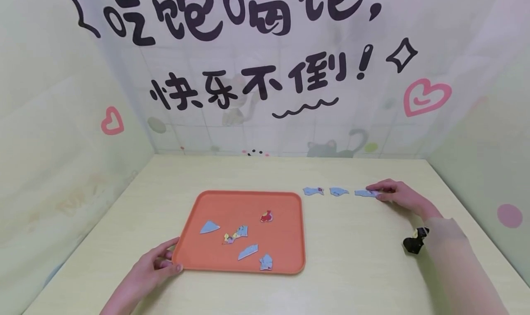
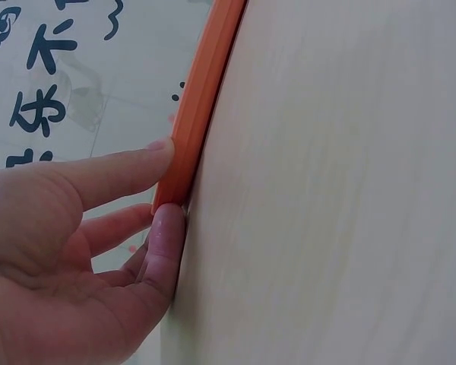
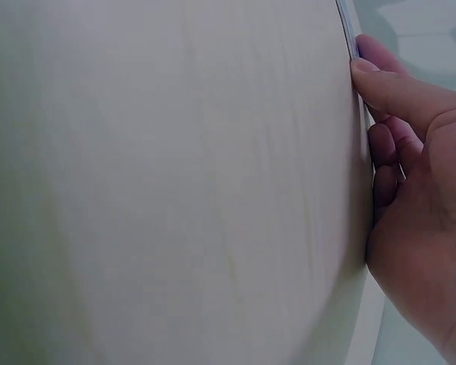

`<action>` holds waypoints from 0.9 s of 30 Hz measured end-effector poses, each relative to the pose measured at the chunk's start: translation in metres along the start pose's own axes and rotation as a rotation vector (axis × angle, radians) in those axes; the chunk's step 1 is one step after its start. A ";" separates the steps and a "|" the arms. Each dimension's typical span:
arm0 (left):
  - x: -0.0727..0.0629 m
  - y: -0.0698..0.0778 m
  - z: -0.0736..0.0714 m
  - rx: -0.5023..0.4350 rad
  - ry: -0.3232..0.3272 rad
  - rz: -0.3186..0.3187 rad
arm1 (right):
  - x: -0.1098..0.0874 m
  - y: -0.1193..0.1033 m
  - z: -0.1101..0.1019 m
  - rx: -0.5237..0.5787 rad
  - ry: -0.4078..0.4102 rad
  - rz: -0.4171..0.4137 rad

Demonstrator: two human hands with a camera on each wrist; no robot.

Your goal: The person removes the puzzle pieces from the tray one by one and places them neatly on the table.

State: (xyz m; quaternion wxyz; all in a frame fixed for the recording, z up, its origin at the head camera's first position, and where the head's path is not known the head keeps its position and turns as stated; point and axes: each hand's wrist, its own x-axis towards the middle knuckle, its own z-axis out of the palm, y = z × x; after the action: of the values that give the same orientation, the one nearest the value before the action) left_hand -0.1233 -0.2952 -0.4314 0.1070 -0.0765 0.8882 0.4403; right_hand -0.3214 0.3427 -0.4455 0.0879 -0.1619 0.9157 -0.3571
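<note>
Head view: right fingers pinch a blue piece, long axis sideways; left fingers grip the tray.

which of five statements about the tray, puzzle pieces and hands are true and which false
1. The left hand grips the orange tray. True.
2. Three puzzle pieces lie in a row on the table. True.
3. The right hand touches the row's leftmost piece. False: it touches the rightmost piece.
4. The red piece lies outside the orange tray. False: it lies inside.
5. The black object lies left of the orange tray. False: it lies right.
</note>
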 end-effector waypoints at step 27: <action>0.000 -0.001 -0.002 -0.024 -0.013 -0.010 | 0.002 -0.007 0.005 0.053 0.070 0.008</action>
State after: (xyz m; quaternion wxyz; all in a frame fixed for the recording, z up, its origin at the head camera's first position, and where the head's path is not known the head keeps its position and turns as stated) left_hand -0.1235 -0.2974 -0.4310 0.1140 -0.0792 0.8817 0.4510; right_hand -0.3202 0.3345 -0.4445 0.0616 -0.1432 0.9091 -0.3863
